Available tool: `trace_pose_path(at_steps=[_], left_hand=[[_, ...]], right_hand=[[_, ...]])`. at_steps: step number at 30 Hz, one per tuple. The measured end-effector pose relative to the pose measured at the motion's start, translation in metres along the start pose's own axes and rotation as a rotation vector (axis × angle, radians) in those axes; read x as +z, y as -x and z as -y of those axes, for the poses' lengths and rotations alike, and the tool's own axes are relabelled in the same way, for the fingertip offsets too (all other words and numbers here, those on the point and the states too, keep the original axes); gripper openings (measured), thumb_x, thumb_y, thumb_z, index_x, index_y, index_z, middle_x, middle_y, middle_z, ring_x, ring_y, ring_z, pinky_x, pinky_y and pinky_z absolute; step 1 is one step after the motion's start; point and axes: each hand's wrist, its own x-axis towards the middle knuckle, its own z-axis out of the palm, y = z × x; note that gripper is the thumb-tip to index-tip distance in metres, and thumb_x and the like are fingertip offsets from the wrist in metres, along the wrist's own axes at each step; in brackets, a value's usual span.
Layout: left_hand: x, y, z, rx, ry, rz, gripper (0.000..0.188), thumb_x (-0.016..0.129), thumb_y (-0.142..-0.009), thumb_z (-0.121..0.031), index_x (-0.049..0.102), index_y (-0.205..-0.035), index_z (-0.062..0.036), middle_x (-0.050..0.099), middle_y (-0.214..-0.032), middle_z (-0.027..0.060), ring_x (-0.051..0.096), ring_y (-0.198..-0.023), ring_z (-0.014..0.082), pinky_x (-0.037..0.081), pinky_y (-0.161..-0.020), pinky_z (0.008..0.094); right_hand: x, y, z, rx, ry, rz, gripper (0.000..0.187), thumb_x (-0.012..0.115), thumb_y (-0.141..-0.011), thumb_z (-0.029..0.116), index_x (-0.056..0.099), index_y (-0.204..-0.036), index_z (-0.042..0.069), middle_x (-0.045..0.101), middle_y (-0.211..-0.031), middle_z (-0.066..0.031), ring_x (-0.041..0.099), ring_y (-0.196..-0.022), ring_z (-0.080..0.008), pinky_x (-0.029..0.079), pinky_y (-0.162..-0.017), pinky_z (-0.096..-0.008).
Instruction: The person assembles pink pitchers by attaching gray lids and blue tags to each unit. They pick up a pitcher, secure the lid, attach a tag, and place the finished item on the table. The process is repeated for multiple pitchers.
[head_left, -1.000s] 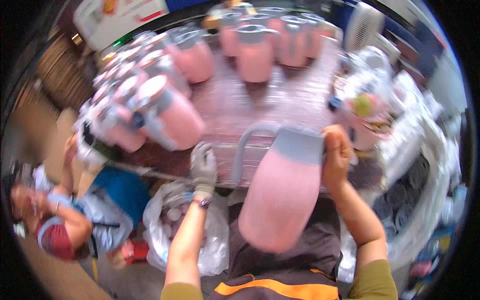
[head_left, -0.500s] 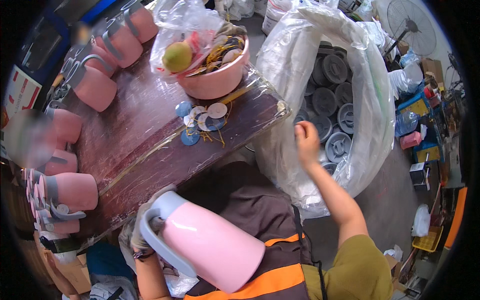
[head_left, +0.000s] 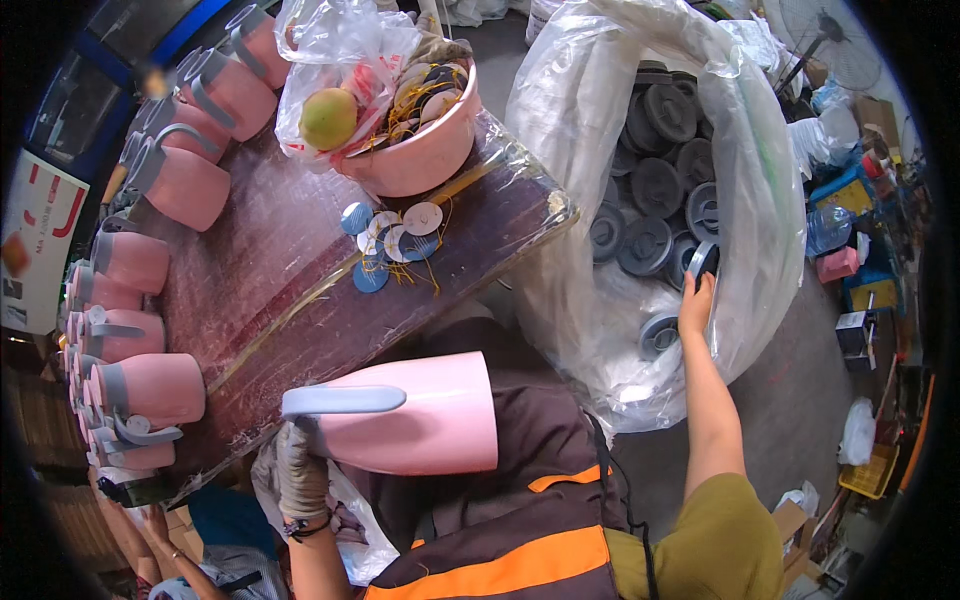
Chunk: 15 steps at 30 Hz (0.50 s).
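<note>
My gloved left hand (head_left: 302, 468) grips a pink jug (head_left: 430, 415) by its grey top end. The jug lies sideways over my apron, its grey handle (head_left: 360, 399) uppermost and its base pointing right. Its mouth is turned away, so I cannot see into it. Bare and reaching into a clear plastic sack (head_left: 560, 300), my right hand (head_left: 696, 305) pinches a round grey lid (head_left: 703, 262) that stands on edge between the fingers. Many more grey lids (head_left: 657, 187) are heaped in the sack behind it.
On the dark red table (head_left: 270, 240) stand several pink jugs (head_left: 180, 185) along its far left edges. A pink basin (head_left: 425, 150) of round tags sits near the corner, beside loose blue and white tags (head_left: 388, 240). Another person's hands (head_left: 155, 530) show at lower left.
My right hand has gone deeper into the sack and taken hold of a lid. My left hand has turned the jug from slanted to nearly level, handle up.
</note>
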Motion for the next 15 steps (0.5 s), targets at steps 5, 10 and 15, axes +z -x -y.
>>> trace_pose_path(at_steps=[5,10,15], left_hand=[[0.019,0.007,0.037,-0.138,0.440,-0.057,0.047,0.066,-0.088,-0.032,0.055,-0.122,-0.0028,0.059,-0.118,0.0053,0.054,-0.110,0.0178,0.041,-0.099,0.0340],[0.033,0.024,0.052,-0.195,0.669,-0.041,0.055,0.066,-0.087,-0.032,0.048,-0.128,-0.0002,0.056,-0.124,0.0097,0.054,-0.112,0.0226,0.039,-0.105,0.0393],[0.059,0.034,0.063,-0.276,0.895,-0.078,0.060,0.063,-0.090,-0.038,0.045,-0.132,0.0008,0.052,-0.129,0.0106,0.049,-0.119,0.0223,0.038,-0.106,0.0388]], right_hand=[[-0.015,-0.006,0.006,0.222,-0.275,-0.080,0.035,0.062,-0.090,0.029,0.061,-0.103,-0.004,0.064,-0.097,-0.0151,0.060,-0.089,-0.0284,0.046,-0.084,-0.0337],[-0.045,0.036,0.088,0.036,-0.329,0.028,0.024,0.068,-0.086,0.022,0.064,-0.095,0.000,0.065,-0.094,-0.0093,0.060,-0.088,-0.0229,0.045,-0.081,-0.0324],[-0.121,0.151,0.242,-0.164,-0.797,0.404,0.020,0.073,-0.079,0.009,0.062,-0.095,0.003,0.063,-0.098,-0.0075,0.058,-0.089,-0.0185,0.046,-0.084,-0.0301]])
